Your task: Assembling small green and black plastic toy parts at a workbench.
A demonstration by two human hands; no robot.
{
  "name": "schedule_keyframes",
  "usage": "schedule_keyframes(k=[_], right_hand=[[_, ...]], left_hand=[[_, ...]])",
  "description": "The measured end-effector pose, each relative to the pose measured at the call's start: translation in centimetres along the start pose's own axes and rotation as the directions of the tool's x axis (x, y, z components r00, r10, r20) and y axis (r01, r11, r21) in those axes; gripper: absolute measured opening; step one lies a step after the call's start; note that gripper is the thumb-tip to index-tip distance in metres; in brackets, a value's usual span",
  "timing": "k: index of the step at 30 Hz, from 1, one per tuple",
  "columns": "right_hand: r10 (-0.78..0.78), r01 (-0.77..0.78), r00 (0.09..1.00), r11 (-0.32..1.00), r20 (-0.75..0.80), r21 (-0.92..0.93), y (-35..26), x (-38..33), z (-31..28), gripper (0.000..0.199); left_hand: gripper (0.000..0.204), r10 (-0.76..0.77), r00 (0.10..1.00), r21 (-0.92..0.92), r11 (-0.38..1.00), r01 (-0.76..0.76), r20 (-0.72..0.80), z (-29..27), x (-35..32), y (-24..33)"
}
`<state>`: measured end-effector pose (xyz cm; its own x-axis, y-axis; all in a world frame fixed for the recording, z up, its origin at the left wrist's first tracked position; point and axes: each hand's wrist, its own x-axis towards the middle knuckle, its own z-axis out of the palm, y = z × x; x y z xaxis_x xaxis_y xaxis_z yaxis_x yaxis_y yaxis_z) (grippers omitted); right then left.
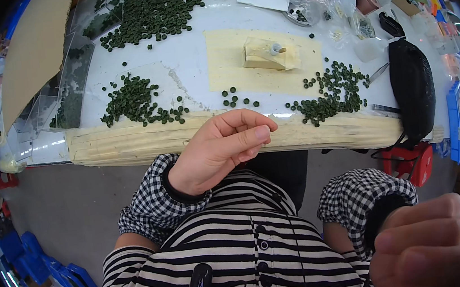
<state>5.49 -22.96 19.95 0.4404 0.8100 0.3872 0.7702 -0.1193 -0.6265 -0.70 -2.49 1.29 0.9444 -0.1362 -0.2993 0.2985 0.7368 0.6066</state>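
My left hand [220, 149] is over the table's front edge, thumb and forefinger pressed together. Whatever lies in that pinch, if anything, is too small to make out. My right hand [423, 243] is raised close to the camera at the lower right, its fingers curled in; what they hold, if anything, is hidden. Just beyond my left hand, several small dark green round pieces [233, 102] lie on the white table. A larger heap of them [133, 100] sits to the left, another [331, 93] to the right. Behind stands a tape-covered block [265, 54] with a small whitish fitting on top.
Padded tape [128, 142] runs along the table's front edge. A big green pile [161, 9] lies at the back left, beside clear plastic trays [72, 82] and a cardboard sheet [33, 58]. A black pouch [414, 88], tweezers [378, 73] and plastic bags [334, 10] are at the right.
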Motion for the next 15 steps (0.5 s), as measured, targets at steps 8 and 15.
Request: schedule_keyframes(k=[8, 15], right_hand=[[-0.472, 0.471, 0.881, 0.878, -0.008, 0.087, 3.4, 0.3, -1.7, 0.026], [-0.728, 0.389, 0.591, 0.635, -0.348, -0.668, 2.9, 0.4, 2.0, 0.013]], left_hand=[[0.017, 0.018, 0.999, -0.059, 0.998, -0.015, 0.051, -0.7, 0.0, 0.1], [0.022, 0.015, 1.000, -0.076, 0.997, -0.017, -0.025, -1.0, -0.1, 0.2]])
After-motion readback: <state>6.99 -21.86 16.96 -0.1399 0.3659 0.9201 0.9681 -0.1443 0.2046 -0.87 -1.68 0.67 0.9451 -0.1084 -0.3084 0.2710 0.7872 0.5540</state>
